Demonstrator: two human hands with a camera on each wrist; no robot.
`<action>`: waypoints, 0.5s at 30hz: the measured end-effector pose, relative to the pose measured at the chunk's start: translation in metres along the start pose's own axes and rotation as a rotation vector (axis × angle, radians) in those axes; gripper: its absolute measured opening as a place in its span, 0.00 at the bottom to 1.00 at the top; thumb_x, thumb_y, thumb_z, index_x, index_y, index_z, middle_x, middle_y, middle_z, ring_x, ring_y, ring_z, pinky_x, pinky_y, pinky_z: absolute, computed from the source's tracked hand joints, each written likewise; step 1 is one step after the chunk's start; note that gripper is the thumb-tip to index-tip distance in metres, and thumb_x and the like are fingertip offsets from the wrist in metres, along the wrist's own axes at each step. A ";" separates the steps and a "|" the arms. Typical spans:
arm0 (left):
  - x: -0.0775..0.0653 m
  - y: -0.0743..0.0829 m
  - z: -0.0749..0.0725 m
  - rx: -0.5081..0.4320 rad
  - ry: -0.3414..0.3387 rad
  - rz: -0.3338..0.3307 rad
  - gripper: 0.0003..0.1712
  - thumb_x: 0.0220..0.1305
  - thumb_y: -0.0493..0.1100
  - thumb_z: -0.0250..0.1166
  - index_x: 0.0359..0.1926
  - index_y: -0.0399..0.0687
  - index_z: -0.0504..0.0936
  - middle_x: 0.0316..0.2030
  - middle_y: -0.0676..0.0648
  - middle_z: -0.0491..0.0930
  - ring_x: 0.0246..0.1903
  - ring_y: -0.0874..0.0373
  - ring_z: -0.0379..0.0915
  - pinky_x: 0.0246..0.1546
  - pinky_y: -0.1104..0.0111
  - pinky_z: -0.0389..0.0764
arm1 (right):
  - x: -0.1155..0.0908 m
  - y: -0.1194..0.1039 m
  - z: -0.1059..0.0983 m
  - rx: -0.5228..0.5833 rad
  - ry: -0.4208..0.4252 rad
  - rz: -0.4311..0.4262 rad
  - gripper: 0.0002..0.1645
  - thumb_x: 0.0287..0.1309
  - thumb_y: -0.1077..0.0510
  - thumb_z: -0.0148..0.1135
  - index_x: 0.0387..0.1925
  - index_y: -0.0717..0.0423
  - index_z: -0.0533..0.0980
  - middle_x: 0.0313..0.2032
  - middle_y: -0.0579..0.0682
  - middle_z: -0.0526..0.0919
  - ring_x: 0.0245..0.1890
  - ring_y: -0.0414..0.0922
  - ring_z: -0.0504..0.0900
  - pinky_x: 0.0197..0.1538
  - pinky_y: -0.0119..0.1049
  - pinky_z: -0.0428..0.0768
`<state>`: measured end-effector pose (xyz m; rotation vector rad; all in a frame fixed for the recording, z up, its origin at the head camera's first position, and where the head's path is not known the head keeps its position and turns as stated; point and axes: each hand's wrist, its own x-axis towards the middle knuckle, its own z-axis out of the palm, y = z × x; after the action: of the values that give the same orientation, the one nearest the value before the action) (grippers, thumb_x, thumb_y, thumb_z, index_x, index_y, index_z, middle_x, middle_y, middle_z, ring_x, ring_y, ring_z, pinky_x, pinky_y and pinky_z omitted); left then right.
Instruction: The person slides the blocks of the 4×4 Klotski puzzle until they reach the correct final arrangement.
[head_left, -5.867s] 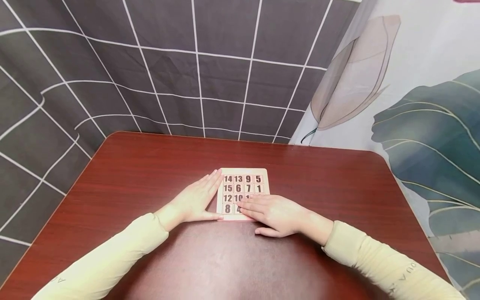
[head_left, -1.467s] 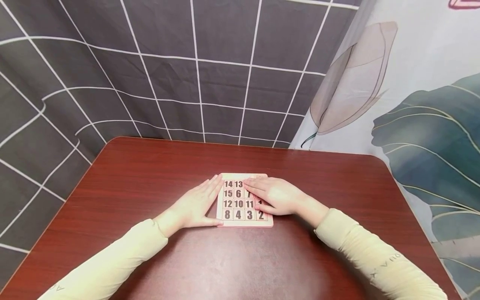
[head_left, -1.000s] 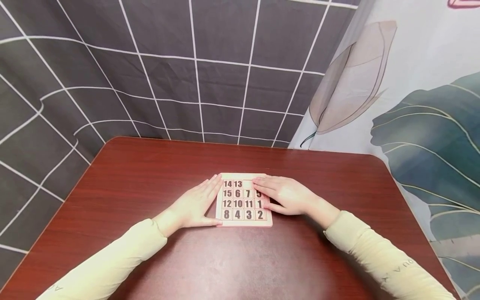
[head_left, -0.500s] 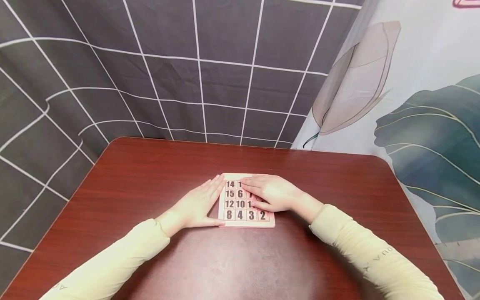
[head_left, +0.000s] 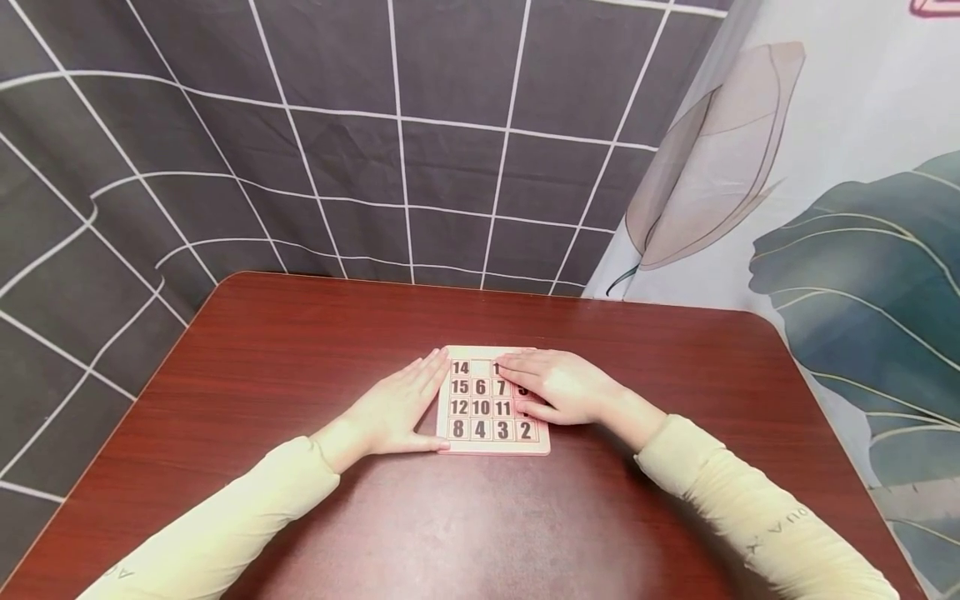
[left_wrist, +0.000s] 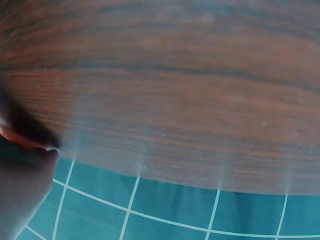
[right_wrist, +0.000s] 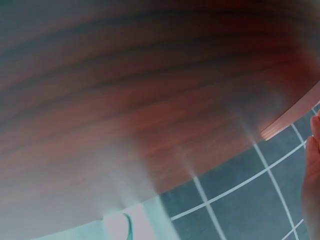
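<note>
A pale sliding number puzzle lies flat on the table. My left hand rests along its left side, fingers straight by the upper corner and thumb at the lower one. With nearly straight fingers, my right hand touches a top-row tile in the third column and covers the upper right tiles. Between tile 14 and that touched tile is an empty slot. In the right wrist view, the puzzle's edge shows beside my fingers; the left wrist view catches part of my left hand.
The reddish-brown wooden table has rounded far corners. Behind it hangs a dark curtain with a white grid; a pale leaf-patterned curtain hangs at the right.
My right hand has moved from the lower rows up to the top row. The empty slot has shifted one column left, as tile 13 slid right under my fingers. My left hand has stayed put.
</note>
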<state>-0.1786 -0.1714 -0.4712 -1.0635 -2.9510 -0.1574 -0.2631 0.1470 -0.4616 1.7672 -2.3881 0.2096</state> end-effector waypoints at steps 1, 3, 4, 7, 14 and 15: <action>0.000 0.000 0.000 0.000 -0.003 -0.001 0.68 0.62 0.74 0.66 0.82 0.28 0.52 0.83 0.30 0.51 0.83 0.39 0.51 0.83 0.52 0.62 | 0.002 -0.001 0.001 -0.001 0.004 -0.007 0.34 0.68 0.47 0.68 0.69 0.59 0.78 0.69 0.53 0.82 0.71 0.50 0.80 0.75 0.48 0.77; 0.000 0.000 0.000 -0.004 -0.005 -0.002 0.68 0.63 0.74 0.66 0.82 0.28 0.53 0.83 0.31 0.51 0.83 0.39 0.51 0.83 0.53 0.61 | 0.010 -0.003 0.002 0.000 0.006 -0.030 0.35 0.68 0.46 0.68 0.70 0.59 0.77 0.69 0.54 0.81 0.72 0.50 0.79 0.75 0.48 0.77; 0.000 0.000 0.000 -0.006 -0.008 -0.004 0.68 0.63 0.74 0.66 0.82 0.29 0.52 0.83 0.31 0.51 0.83 0.40 0.50 0.83 0.53 0.61 | 0.014 -0.004 0.003 -0.001 0.005 -0.041 0.36 0.69 0.45 0.67 0.71 0.59 0.76 0.70 0.54 0.81 0.72 0.50 0.79 0.75 0.47 0.77; -0.001 0.000 0.000 -0.009 0.000 0.000 0.67 0.63 0.74 0.66 0.82 0.28 0.53 0.83 0.31 0.51 0.83 0.39 0.51 0.83 0.53 0.61 | 0.027 -0.007 0.004 -0.008 -0.007 -0.068 0.36 0.69 0.44 0.67 0.72 0.59 0.75 0.70 0.54 0.81 0.72 0.50 0.79 0.76 0.46 0.76; -0.001 -0.001 0.001 0.009 0.028 0.022 0.66 0.63 0.72 0.67 0.81 0.27 0.54 0.82 0.30 0.54 0.82 0.38 0.54 0.82 0.52 0.64 | 0.043 -0.008 0.006 -0.004 -0.077 -0.059 0.35 0.71 0.45 0.62 0.72 0.59 0.75 0.71 0.53 0.79 0.73 0.50 0.77 0.77 0.45 0.75; -0.001 -0.002 0.001 0.009 0.029 0.023 0.66 0.63 0.72 0.67 0.81 0.27 0.54 0.82 0.30 0.54 0.82 0.38 0.55 0.81 0.52 0.65 | 0.044 -0.008 0.006 -0.003 -0.086 -0.056 0.35 0.72 0.45 0.62 0.72 0.59 0.75 0.72 0.53 0.79 0.74 0.49 0.77 0.78 0.45 0.74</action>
<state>-0.1790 -0.1729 -0.4724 -1.0843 -2.9097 -0.1586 -0.2686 0.1027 -0.4583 1.8751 -2.3916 0.1259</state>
